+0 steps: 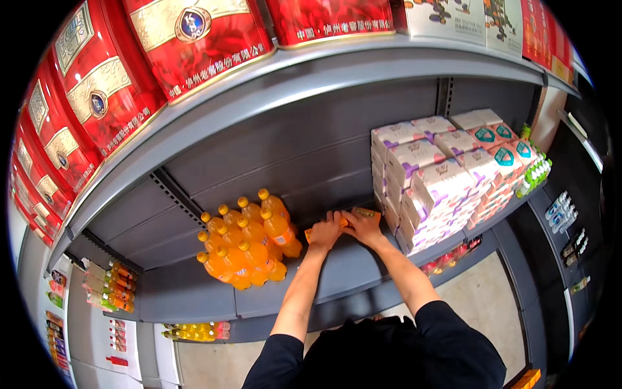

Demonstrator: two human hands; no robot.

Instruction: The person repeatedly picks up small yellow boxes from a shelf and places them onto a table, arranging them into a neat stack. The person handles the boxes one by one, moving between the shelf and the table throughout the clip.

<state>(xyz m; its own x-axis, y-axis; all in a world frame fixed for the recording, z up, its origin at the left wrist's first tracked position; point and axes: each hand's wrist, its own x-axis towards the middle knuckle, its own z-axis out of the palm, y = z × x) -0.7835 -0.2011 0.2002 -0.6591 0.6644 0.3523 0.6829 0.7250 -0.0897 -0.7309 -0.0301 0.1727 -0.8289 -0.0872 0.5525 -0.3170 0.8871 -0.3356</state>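
Note:
My left hand (324,232) and my right hand (365,227) meet over the grey metal shelf (350,267), fingertips almost touching. Under and around my left fingers, parts of an orange packet (308,236) show. Behind my right hand's fingers sticks out an orange carton (368,212) with a dark printed patch. Both hands grip this orange packaging; my fingers hide whether it is one piece or two. To the left stands a block of orange soda bottles (250,238) with orange caps. Stacked white and pink tissue packs (413,160) rise just right of my right hand.
Overhead, an upper shelf edge (311,87) curves across, bearing red gift boxes (204,44). Green-labelled bottles (533,177) stand beyond the tissue packs. Yellow bottles (194,332) and red goods (447,260) sit on the lower level. Another shelf unit (559,253) is at the right.

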